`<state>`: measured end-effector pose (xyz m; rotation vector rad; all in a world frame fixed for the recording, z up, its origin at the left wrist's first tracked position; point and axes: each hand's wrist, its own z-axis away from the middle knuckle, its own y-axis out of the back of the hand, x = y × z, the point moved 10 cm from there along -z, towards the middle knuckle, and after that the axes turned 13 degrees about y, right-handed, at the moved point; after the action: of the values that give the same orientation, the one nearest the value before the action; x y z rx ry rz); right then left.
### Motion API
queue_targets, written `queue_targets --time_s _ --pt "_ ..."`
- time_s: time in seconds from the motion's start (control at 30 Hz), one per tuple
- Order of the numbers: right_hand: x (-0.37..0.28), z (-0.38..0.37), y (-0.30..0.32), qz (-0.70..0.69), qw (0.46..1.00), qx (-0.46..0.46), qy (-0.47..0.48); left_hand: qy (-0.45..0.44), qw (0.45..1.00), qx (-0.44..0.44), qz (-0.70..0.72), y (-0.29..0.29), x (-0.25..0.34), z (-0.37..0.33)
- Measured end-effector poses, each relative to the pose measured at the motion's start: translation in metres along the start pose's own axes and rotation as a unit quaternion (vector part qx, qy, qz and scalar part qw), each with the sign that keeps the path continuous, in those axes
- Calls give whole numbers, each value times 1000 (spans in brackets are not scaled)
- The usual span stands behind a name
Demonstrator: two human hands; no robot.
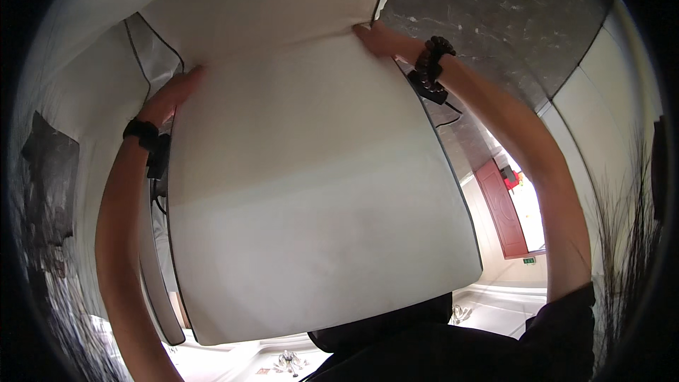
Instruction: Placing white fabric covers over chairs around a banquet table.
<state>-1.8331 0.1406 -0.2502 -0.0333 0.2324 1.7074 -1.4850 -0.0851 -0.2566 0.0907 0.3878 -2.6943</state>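
Note:
A large white padded panel [318,191] with dark piping fills the middle, and it meets another pale padded section [276,0] at a crease near the top. My left hand [175,92], with a black band on its wrist, grips the panel's left edge close to that crease; its fingers are blurred. Across from it, my right hand [378,37] is closed on the right edge where the two sections meet, fingertips partly hidden in the fold. A dark coiled band [431,60] circles my right wrist.
Below my right wrist is a black box [428,89] with a cable. Another black fitting [158,158] sits beside the left edge. A dark marbled surface [488,14] lies at upper right, a red door [502,209] at right. A chandelier [290,362] shows at the bottom.

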Motion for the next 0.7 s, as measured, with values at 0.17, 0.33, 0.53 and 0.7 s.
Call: queue_targets --time_s 0.17,0.33,0.53,0.7 --pt "-20 -10 11 74 989 -45 116 -50 967 250 -26 55 14 3" --pt "-53 7 60 67 970 92 216 -107 960 259 -10 62 74 15" --pt "-193 45 122 56 754 384 529 -457 798 386 -70 144 147 48" --pt "-167 -7 148 123 841 401 343 -403 893 201 21 135 175 -2"
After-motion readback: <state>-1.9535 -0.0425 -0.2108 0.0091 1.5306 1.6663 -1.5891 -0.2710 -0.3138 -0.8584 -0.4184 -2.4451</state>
